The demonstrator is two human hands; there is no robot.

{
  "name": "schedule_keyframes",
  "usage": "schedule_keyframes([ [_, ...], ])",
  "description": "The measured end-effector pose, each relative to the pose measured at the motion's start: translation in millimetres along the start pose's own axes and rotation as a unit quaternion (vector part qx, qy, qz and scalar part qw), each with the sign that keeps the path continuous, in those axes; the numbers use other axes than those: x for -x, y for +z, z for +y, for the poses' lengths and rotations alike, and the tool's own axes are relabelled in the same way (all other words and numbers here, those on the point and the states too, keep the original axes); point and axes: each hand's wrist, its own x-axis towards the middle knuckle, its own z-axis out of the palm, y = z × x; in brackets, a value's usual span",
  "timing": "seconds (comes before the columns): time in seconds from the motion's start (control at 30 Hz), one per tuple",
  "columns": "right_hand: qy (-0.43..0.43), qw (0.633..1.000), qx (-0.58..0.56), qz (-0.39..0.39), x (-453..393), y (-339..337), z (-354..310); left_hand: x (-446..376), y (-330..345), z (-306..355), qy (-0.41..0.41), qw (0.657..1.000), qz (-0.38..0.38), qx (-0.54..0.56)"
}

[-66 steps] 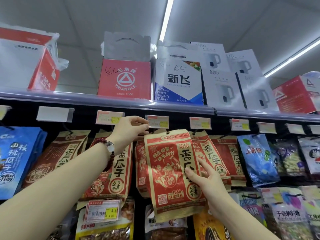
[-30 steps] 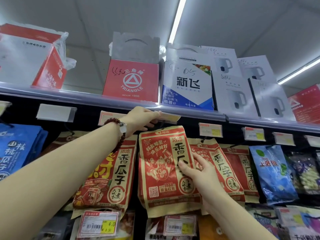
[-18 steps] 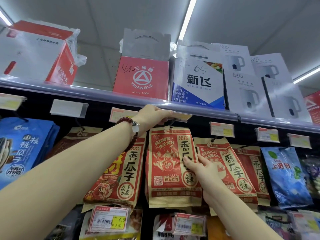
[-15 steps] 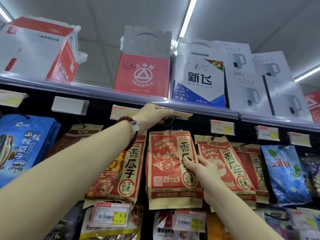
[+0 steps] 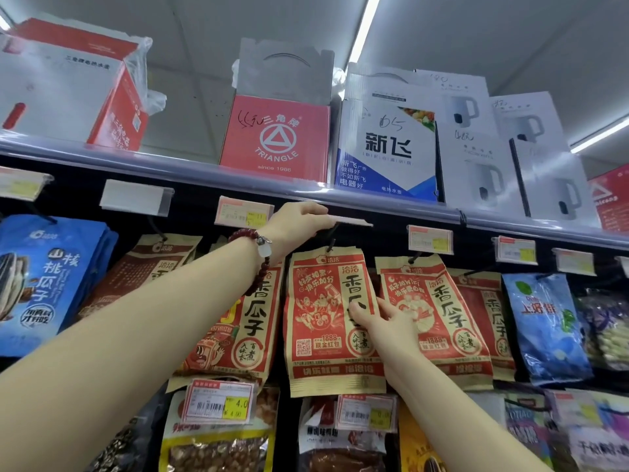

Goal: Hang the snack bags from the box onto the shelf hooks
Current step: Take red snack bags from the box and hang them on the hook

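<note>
A red and tan snack bag (image 5: pixel 323 318) hangs by its top hole on a black shelf hook (image 5: pixel 332 241). My right hand (image 5: pixel 384 318) grips the bag's right edge, thumb on its front, fingers behind it. My left hand (image 5: pixel 299 223), with a bead bracelet at the wrist, holds the hook's price tag holder (image 5: pixel 350 221) tipped up flat above the bag. More bags of the same kind hang on the hooks to the left (image 5: pixel 252 318) and right (image 5: pixel 439 311). The box is out of view.
Appliance boxes (image 5: pixel 275 134) line the top shelf (image 5: pixel 374 199) just above the hooks. Blue snack bags (image 5: pixel 44 284) hang at far left, other bags (image 5: pixel 544 321) at right. A lower row of bags (image 5: pixel 218 437) with price tags (image 5: pixel 221 401) hangs underneath.
The bag has gone up and onto the hook under the lifted price tag. My left hand rose from the bag's top to the tag holder and tipped it up. My right hand stayed on the bag.
</note>
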Motion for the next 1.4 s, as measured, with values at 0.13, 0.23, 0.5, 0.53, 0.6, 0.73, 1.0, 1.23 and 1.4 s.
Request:
schedule_keyframes([
  [0.13,-0.015,0.998,0.067,0.006,9,4,2,16,2,-8,-0.008,1.0,0.001,-0.013],
  [0.23,0.007,0.997,0.074,-0.001,18,4,3,32,2,-14,-0.011,1.0,-0.01,0.002],
  [0.5,0.022,0.991,0.119,0.048,20,13,7,65,-13,-24,-0.012,0.999,-0.028,-0.018],
  [0.53,0.018,0.99,0.124,0.057,23,14,7,71,-15,-26,-0.012,0.999,-0.029,-0.023],
  [0.6,0.006,0.988,0.134,0.073,28,14,6,86,-15,-30,-0.013,0.999,-0.035,-0.028],
  [0.73,-0.013,0.981,0.172,0.09,55,12,4,126,-2,-42,-0.019,0.997,-0.072,-0.03],
  [1.0,0.023,0.944,0.3,0.133,160,-29,13,242,65,-66,-0.032,0.96,-0.277,0.032],
  [1.23,0.158,0.885,0.399,0.179,298,-104,31,335,137,-52,0.008,0.908,-0.409,0.087],
  [1.4,0.241,0.831,0.438,0.245,398,-175,33,397,194,-17,0.046,0.871,-0.479,0.099],
])
